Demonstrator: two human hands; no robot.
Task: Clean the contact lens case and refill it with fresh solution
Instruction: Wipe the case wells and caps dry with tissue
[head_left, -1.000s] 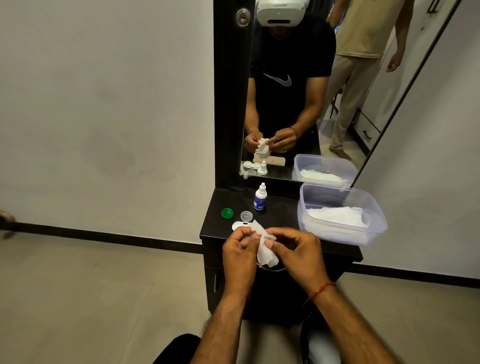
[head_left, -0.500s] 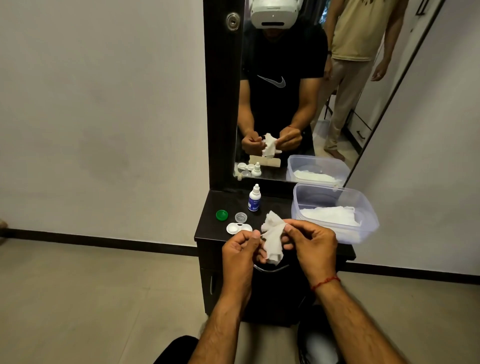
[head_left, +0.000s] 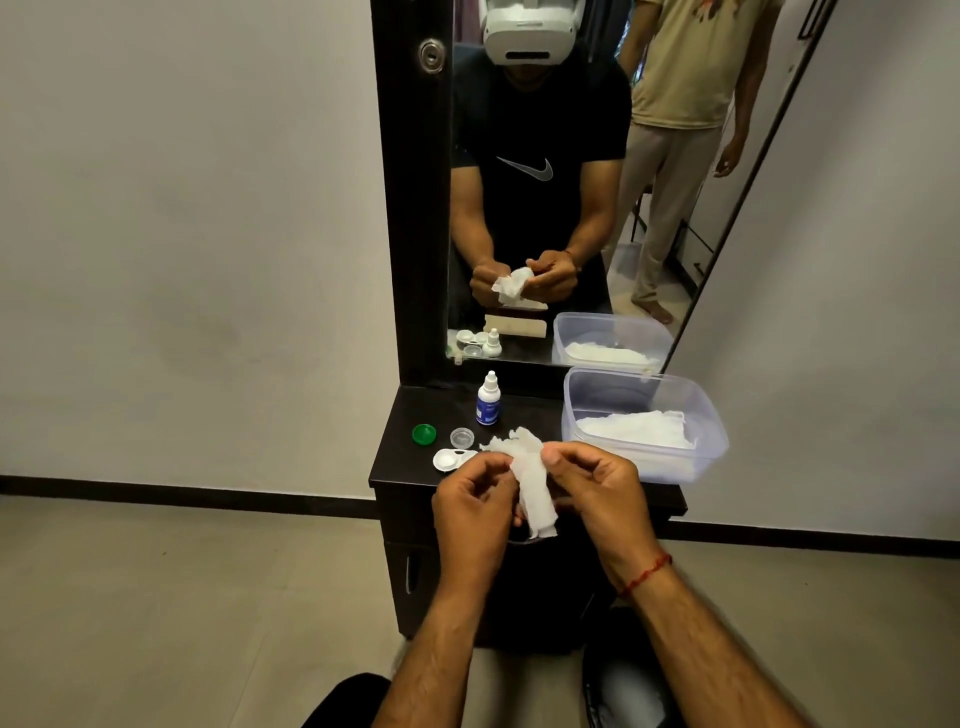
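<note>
tissue: white tissue (head_left: 532, 488) now hangs long and loose between both hands; a second ago it was bunched tight, so it has been opened out
left hand: left hand (head_left: 470, 506) curled, thumb and fingers pinching the tissue's left edge; anything else inside the grip cannot be told
right hand: right hand (head_left: 597, 491) curled, thumb and forefinger pinching the tissue's upper right edge; red thread on the wrist
lens case: white contact lens case (head_left: 453, 459) lies open on the black dresser top (head_left: 400, 460), just beyond the left knuckles; was partly hidden by the hands a second ago, now mostly in view
caps: green cap (head_left: 424, 434) and clear cap (head_left: 462, 437) off, sitting behind the case, apart from each other
solution: small dropper bottle (head_left: 489, 399) upright near the mirror, cap on, not yet used
tub: clear plastic tub (head_left: 711, 431) with more tissues, right side of the top
meaning: looks like tissue being readied or refolded for wiping; case wells probably not refilled yet
view change: camera nearer and tilted down versus earlier frames; hands sit lower over the dresser front
</note>
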